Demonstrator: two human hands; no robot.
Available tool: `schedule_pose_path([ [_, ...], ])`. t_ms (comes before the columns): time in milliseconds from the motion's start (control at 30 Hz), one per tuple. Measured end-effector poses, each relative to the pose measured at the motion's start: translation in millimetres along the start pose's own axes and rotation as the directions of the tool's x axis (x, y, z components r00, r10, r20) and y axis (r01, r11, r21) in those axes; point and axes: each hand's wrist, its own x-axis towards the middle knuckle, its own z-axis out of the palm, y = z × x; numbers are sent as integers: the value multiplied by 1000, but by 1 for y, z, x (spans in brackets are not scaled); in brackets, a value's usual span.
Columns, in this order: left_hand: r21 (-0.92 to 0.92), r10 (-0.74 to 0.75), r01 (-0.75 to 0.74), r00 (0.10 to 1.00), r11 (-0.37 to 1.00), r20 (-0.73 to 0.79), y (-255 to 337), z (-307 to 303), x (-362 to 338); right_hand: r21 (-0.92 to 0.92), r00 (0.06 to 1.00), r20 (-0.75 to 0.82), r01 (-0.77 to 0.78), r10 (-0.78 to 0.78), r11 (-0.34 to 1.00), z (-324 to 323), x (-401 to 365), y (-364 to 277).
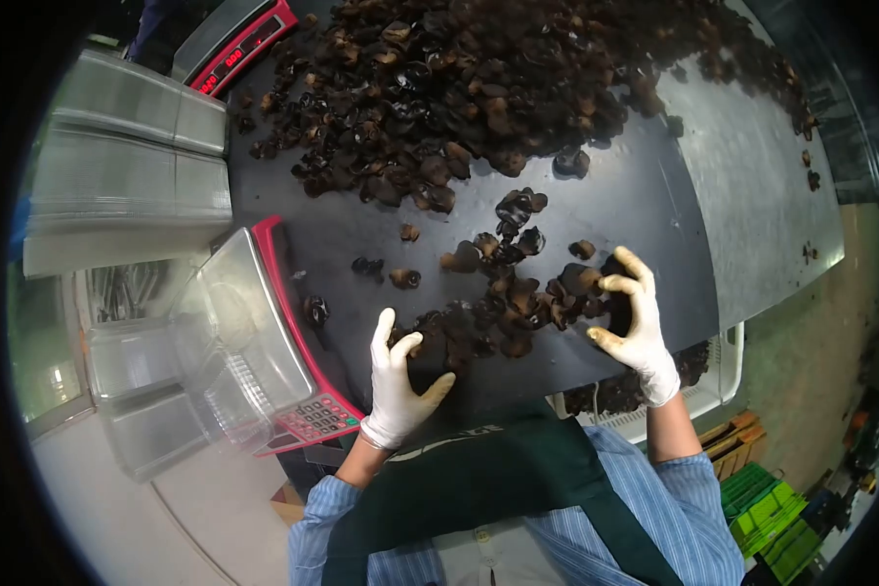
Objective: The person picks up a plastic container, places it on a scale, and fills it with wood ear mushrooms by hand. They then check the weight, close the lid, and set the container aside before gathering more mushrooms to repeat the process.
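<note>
Dark brown wood ear mushrooms (503, 303) lie in a loose strip across the near part of the dark table (654, 215). At the left end of this strip is my left hand (398, 386) in a white glove, its fingers and thumb spread apart with nothing gripped. My right hand (638, 327), gloved too and stained yellowish at the fingertips, curves around the strip's right end. Its thumb and fingers are apart, fingertips right at the outer mushrooms. Several single pieces, such as one small mushroom (405, 279), lie between the strip and the big heap (459, 88).
On my left stands a red-edged scale (313, 410) with a clear plastic box (230, 303) on it. Behind are stacked clear trays (132, 176) and a second scale (239, 54) with a lit display. A white crate (728, 366) holding dark pieces sits below the table's near edge.
</note>
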Motion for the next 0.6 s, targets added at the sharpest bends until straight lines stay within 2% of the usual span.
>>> schedule_pose_path([
  [100, 158, 34, -38, 999, 987, 28, 5, 6, 7, -158, 999, 40, 34, -28, 987, 1, -1, 10],
  [133, 221, 94, -107, 993, 969, 69, 10, 8, 13, -191, 997, 50, 66, -57, 979, 4, 4, 9],
  [200, 337, 202, -246, 966, 909, 161, 19, 12, 28, -245, 972, 222, 136, -81, 960, 10, 17, -3],
  [233, 346, 214, -293, 945, 891, 247, 19, 17, 32, -274, 939, 319, 222, -130, 936, 18, 20, -8],
  [267, 360, 222, -331, 924, 872, 312, 26, 21, 34, -225, 896, 414, 270, -159, 936, 24, 23, -19],
  [333, 400, 322, -447, 883, 800, 342, 23, 33, 29, -187, 821, 498, 416, -279, 890, 40, 19, -31],
  [367, 409, 390, -486, 871, 772, 298, 18, 38, 25, -172, 806, 517, 427, -288, 888, 47, 16, -37],
  [400, 414, 435, -504, 864, 758, 255, 12, 42, 22, -201, 811, 518, 423, -271, 883, 51, 13, -43],
  [533, 272, 421, -441, 898, 856, 131, -2, 37, 21, -300, 885, 257, 455, -388, 838, 62, 22, -18],
  [600, 75, 306, -306, 952, 949, 13, 8, 25, 20, -305, 931, 213, 351, -295, 885, 58, 28, -15],
])
